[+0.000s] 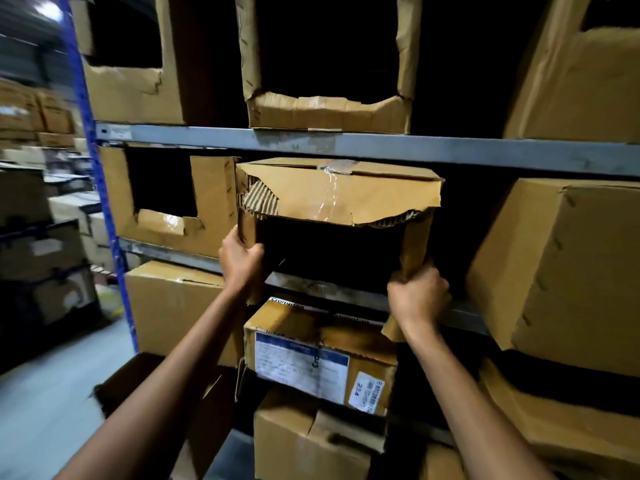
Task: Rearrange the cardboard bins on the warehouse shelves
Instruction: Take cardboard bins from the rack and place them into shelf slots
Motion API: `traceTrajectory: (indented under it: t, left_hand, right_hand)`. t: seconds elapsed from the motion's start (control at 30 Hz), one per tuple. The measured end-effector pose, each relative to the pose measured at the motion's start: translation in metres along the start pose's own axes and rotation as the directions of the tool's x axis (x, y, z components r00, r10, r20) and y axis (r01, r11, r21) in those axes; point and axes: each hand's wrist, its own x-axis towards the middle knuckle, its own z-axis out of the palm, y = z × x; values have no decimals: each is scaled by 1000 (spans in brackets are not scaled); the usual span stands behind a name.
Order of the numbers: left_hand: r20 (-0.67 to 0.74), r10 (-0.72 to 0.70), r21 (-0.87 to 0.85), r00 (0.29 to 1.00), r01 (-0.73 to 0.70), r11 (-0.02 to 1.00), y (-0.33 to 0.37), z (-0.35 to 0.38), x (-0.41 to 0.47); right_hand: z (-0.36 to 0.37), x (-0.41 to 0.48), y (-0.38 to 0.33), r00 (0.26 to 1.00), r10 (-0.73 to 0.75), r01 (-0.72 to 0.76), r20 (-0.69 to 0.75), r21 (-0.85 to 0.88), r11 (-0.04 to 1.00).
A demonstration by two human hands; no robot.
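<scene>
Torn cardboard bin (pixel 346 195) sits on the middle shelf, its front projecting past the steel beam (pixel 465 315). Left hand (pixel 240 259) clamps its left front edge and right hand (pixel 417 296) its right strip, an even grip evidently for sliding it squarely.

Warehouse: steel shelves (pixel 381 147), cardboard bins (pixel 346 192).

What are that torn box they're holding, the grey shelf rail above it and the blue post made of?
The torn box looks like brown corrugated cardboard: fluted ridges show at its ripped edge, with glossy clear tape on top. The grey shelf rail seems to be metal, dull and scuffed. The blue post is probably painted metal, with small holes along it.
</scene>
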Motion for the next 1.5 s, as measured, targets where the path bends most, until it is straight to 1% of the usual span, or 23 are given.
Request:
traceTrajectory:
  t: [0.13, 0.27, 0.33, 0.47, 0.57, 0.67, 0.73, 0.83, 0.97, 1.07, 1.13, 1.27, 1.37, 1.43, 1.5]
  left_hand:
    - [-2, 0, -3, 1000, 0, 1000, 17, -28, -32]
    - [-18, 5, 11, 1000, -5, 1000, 31, -55, -61]
    - [-32, 4, 14, 999, -4, 1000, 35, -72, -72]
    - [-60, 32, 41, 998, -30, 999, 43, -107, -96]
    - [-105, 77, 50, 991, -72, 996, 47, -139, -116]
    - [-156, 60, 83, 986, -47, 995, 38, -174, -129]
    - [-190, 52, 85, 980, -36, 996, 34, -197, -138]
    - [-236, 58, 80, 970, -40, 996, 39, -227, -154]
    - [-288, 89, 123, 954, -55, 991, 44, -267, -173]
    - [-370, 128, 140, 920, -81, 987, 56, -299, -191]
    - [-429, 160, 162, 889, -98, 982, 67, -322, -208]
    - [-540, 174, 243, 824, -45, 969, 91, -375, -248]
    - [-597, 164, 310, 785, 37, 950, 111, -411, -286]
    - [-625, 157, 347, 765, 93, 933, 123, -425, -313]
    - [-660, 159, 394, 734, 158, 906, 133, -435, -344]
  right_hand:
    - [-26, -26, -1, 999, -44, 43, 28, 7, 999]
    - [-46, -56, -6, 995, -39, 37, 87, 21, 999]
    - [-54, -75, -11, 996, -58, 56, 72, 34, 998]
    - [-69, -122, -20, 999, -28, 25, 33, 89, 996]
    - [-78, -160, -27, 996, -84, 88, -38, 114, 990]
    - [-78, -196, -28, 989, -141, 146, -52, 124, 981]
    - [-77, -223, -29, 978, -205, 208, -33, 156, 966]
    - [-77, -257, -35, 958, -287, 284, 4, 140, 949]
    - [-81, -294, -50, 936, -347, 328, 64, 206, 922]
    - [-96, -321, -62, 898, -433, 404, 76, 245, 881]
    - [-113, -341, -73, 865, -494, 450, 86, 304, 840]
    - [-148, -372, -93, 801, -586, 499, 126, 400, 769]
    - [-171, -380, -102, 765, -602, 446, 230, 485, 752]
    - [-174, -379, -100, 727, -585, 345, 359, 546, 763]
    - [-174, -376, -98, 650, -554, 218, 521, 570, 792]
